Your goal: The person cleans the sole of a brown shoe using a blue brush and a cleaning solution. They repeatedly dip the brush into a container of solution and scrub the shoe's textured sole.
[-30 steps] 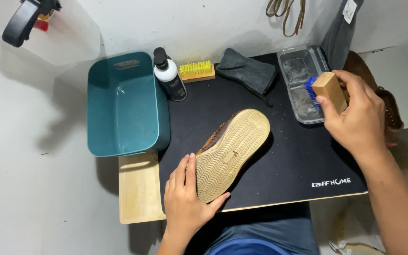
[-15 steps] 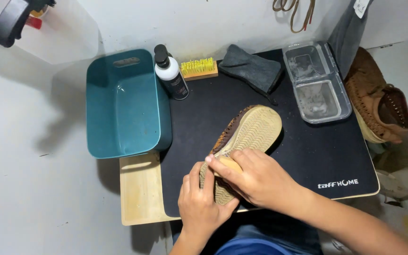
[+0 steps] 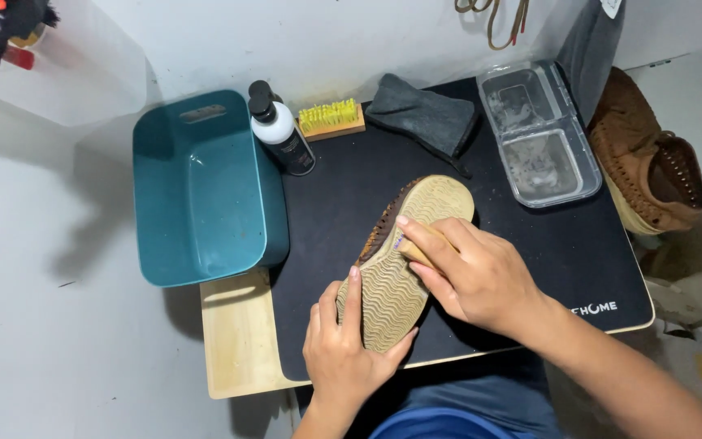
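Brown shoe (image 3: 404,260) lying sole-up on the black mat (image 3: 530,236), toe end pointing far-right, heel end near, roughly mid-counter. Tan wavy-tread sole facing the camera, brown woven upper just peeking out along the left edge.

Left hand (image 3: 347,349) at the near end of the shoe, grip wrapped round the heel: index finger stretched flat up the sole, thumb tucked against the right edge. Pinching the shoe, basically.

Right hand (image 3: 473,272) coming in from the near right, laid over the middle of the sole, grip closed round a small wooden brush (image 3: 414,250). Only a sliver of the wood block showing under the fingers, pressed onto the tread.

Around it:
- Teal plastic tub (image 3: 205,195) on the left, touching the mat's left edge.
- Black bottle with white collar (image 3: 279,130) upright just right of the tub, at the far side.
- Yellow-bristled brush (image 3: 331,119) beside the bottle, bristles up.
- Dark grey cloth (image 3: 424,118) crumpled at the far edge of the mat.
- Clear two-compartment tray (image 3: 538,134) at the far right, looks wet and cloudy inside.
- Second brown shoe (image 3: 647,158) off the mat on the right, opening facing up.
- Bare wooden counter (image 3: 241,341) sticking out near-left of the mat.
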